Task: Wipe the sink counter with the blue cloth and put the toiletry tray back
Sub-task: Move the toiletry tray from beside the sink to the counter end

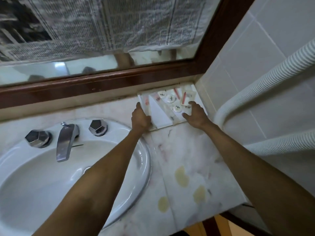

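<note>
Between both hands, left hand (140, 117) grips toiletry tray (202, 103); right hand (195, 114) rests spread.

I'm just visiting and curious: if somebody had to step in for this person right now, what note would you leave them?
Left hand: gripping the left edge of the toiletry tray.
Right hand: fingers spread, resting on the tray's right side; not clearly gripping.
Tray: on the counter in the back right corner, under the mirror frame, right of the sink. Sachets and small round items lie in it.
Blue cloth: not in view.
Done: tray looks to be back in its corner.
Left: yellowish stains remain on the counter's front part, so wiping may not be finished. Let go of the tray, find the cloth.
</note>
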`<state>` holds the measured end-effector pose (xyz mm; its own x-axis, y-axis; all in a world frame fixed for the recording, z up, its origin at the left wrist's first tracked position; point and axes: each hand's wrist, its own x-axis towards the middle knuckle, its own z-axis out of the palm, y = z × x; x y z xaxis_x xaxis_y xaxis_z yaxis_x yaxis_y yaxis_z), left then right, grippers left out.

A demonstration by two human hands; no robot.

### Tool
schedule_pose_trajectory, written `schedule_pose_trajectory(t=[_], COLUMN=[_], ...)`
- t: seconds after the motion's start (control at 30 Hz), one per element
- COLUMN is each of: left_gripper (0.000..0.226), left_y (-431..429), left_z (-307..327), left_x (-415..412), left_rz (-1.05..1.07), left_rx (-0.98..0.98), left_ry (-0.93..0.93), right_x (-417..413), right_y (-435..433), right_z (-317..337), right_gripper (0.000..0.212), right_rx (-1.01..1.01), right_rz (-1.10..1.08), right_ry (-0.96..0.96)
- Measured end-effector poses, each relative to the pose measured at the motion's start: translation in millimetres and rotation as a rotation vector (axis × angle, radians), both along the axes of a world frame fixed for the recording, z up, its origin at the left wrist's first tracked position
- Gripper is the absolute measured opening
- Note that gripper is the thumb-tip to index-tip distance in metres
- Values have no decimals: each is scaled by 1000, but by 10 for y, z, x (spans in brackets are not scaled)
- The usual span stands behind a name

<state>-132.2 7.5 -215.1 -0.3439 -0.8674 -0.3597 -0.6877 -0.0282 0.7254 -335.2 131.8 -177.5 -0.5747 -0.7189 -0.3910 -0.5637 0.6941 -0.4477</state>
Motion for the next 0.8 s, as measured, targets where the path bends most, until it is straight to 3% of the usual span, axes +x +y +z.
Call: schedule_pose_trajectory(t=[0.17,0.37,0.53,0.8], left_gripper=[59,78,77,84], left_y=[7,-53,5,253], left_z=[0,36,125,551], left_x=[171,173,243,824], left_rz=[26,46,59,89], left_rx=[-41,-10,-3,45], left_ry=[-71,-118,-100,-16], right_x=[-142,-296,-234,153], right_y=[-139,-327,-315,-62], right_z=[-129,-263,-266,-100], right_gripper=[77,96,95,97], right_rx=[28,-34,5,-167], right_rz=[6,-182,-235,-195], right_ry=[161,-48,-2,-61])
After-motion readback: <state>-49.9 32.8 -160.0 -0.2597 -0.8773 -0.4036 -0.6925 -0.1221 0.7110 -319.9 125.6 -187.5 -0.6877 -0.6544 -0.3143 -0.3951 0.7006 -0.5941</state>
